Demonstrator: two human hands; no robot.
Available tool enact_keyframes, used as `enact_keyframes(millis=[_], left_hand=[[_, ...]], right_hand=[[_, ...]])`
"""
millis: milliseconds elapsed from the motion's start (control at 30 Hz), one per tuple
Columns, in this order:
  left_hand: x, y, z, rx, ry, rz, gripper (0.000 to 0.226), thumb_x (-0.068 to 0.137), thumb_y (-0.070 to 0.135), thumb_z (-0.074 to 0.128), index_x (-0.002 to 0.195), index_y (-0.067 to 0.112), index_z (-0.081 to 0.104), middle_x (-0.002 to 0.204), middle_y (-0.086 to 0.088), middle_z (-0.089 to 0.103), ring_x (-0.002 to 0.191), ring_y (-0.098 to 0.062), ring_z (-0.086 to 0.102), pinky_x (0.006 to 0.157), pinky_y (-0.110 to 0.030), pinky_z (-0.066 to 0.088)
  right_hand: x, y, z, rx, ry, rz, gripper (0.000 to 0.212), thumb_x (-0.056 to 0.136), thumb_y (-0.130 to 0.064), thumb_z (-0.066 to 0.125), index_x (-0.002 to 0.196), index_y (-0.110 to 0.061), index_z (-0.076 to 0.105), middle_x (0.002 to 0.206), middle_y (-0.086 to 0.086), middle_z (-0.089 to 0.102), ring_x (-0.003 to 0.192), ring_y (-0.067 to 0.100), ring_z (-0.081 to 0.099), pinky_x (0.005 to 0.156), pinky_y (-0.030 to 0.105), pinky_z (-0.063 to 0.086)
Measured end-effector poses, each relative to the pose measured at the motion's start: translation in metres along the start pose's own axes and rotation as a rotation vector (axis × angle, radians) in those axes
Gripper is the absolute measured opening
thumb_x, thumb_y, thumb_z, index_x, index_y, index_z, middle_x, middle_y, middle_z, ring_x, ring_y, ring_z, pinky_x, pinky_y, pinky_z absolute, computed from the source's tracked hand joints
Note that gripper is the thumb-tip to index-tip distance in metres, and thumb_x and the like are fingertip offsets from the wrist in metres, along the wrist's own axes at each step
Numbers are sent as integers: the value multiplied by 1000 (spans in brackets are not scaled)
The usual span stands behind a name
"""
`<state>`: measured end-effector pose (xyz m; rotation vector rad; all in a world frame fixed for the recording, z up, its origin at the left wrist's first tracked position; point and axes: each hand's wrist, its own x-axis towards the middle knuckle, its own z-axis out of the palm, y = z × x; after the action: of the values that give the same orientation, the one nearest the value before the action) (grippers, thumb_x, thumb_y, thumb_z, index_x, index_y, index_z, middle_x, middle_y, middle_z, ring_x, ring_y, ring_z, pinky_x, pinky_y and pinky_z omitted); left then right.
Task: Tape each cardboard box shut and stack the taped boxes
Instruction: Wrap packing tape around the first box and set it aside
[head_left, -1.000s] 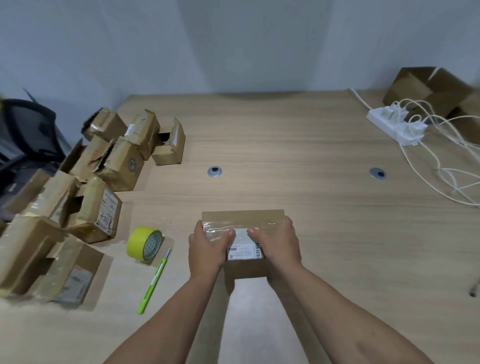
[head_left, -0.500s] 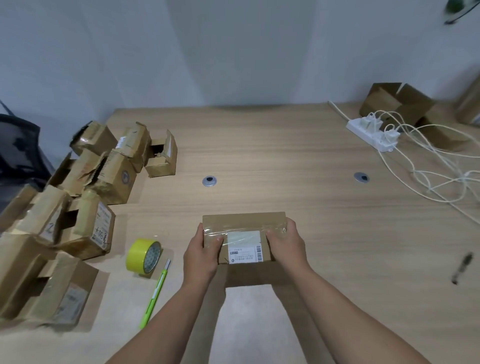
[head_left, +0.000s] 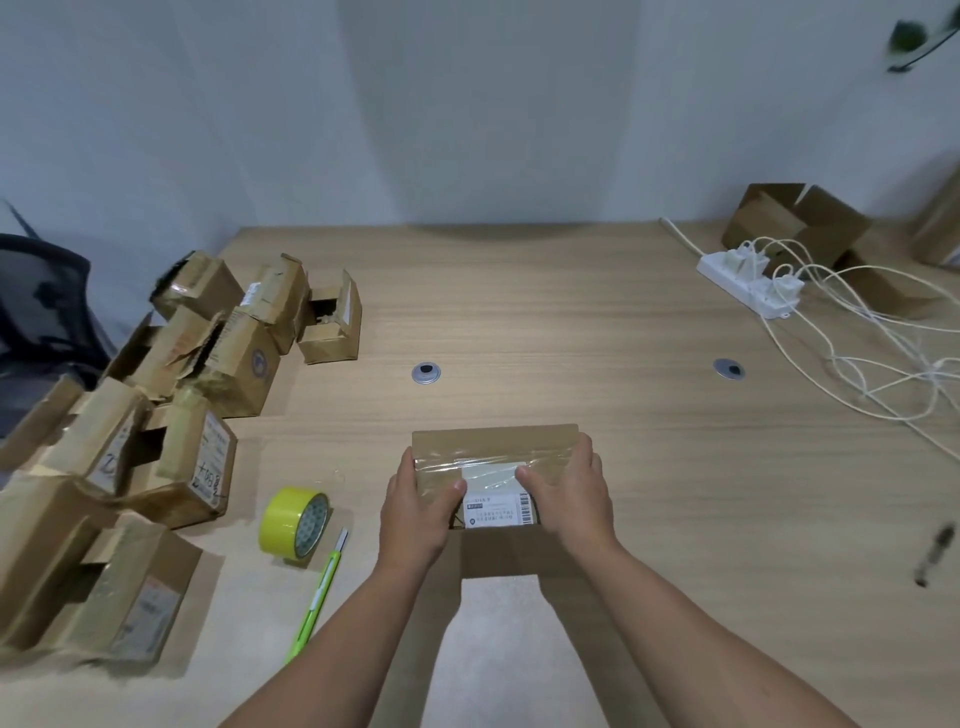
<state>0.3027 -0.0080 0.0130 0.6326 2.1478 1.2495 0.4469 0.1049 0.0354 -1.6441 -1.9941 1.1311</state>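
Wooden table (head_left: 571, 322) carries boxes (head_left: 244, 358), yellow tape (head_left: 291, 522), green cutter (head_left: 317, 608), power strip (head_left: 748, 283).

From my end this reads as an office used for packing parcels. The pale wood-grain counter (head_left: 519, 312) has two round metal cable grommets (head_left: 427, 373) set into it. A white power strip (head_left: 719, 270) with plugged-in adapters and loose white cables (head_left: 857, 332) lies at its far right. A black mesh desk chair (head_left: 41, 291) stands off its left edge, before a plain pale wall (head_left: 467, 130). A heap of worn brown cardboard boxes (head_left: 244, 364) bearing shipping labels, a brown barcode-labelled cardboard box (head_left: 493, 441), a yellow roll of tape (head_left: 291, 522) and a green utility knife (head_left: 317, 603) show the parcel work.
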Motion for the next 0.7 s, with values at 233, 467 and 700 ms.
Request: enact_keyframes(millis=[233, 467, 700], left_hand=[[7, 4, -5, -136, -38, -93, 58, 77, 46, 48, 135, 52, 50, 128, 14, 65, 119, -15, 61, 102, -48, 51], [-6, 30, 6, 29, 63, 1, 65, 81, 44, 73, 137, 25, 47, 124, 2, 53, 113, -18, 54, 91, -36, 46], [4, 19, 1, 28, 70, 10, 42, 86, 39, 71, 124, 27, 56, 112, 3, 64, 108, -21, 60, 93, -44, 50]], right_hand=[[3, 4, -1, 139, 5, 47, 47, 98, -21, 50, 144, -19, 40, 136, 7, 54, 116, 27, 55, 88, 34, 43], [-9, -14, 9, 4, 11, 113, 128, 75, -69, 71, 159, -22, -13, 158, 3, 23, 143, 28, 34, 103, 45, 39], [0, -15, 10, -66, 37, 60, 118, 81, -59, 74, 160, -21, -5, 152, 5, 33, 134, 29, 43, 91, 39, 41]])
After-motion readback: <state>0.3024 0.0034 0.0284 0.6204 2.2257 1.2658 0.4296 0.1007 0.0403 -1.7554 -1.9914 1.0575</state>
